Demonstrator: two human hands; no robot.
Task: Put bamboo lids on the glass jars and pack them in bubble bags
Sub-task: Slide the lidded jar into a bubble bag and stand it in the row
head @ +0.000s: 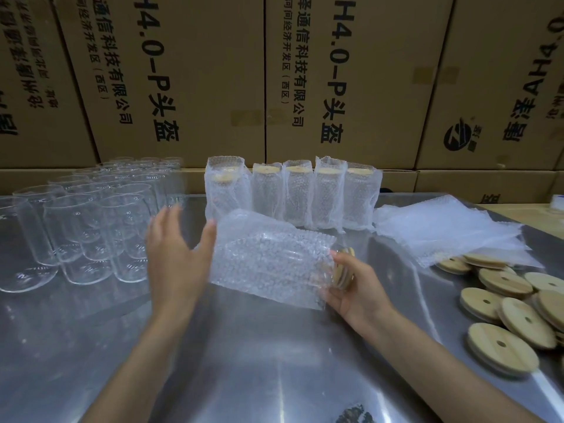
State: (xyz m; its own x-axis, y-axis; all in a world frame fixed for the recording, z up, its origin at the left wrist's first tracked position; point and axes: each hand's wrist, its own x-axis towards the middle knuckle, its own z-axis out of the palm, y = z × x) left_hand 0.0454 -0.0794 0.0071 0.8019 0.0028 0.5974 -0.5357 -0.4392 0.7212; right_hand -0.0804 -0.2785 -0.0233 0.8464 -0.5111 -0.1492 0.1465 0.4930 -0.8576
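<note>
A glass jar with a bamboo lid (344, 267) lies on its side inside a bubble bag (268, 257) above the steel table. My right hand (351, 288) grips the lidded end through the bag's mouth. My left hand (175, 254) is spread with straight fingers, its thumb touching the bag's closed left end. Several packed jars (305, 193) stand upright in bubble bags at the back. Bare glass jars (88, 221) stand in rows at the left. Loose bamboo lids (512, 303) lie heaped at the right.
A pile of flat bubble bags (451, 227) lies at the back right, partly under the lids. Brown printed cardboard cartons (335, 80) form a wall behind the steel table (244, 361).
</note>
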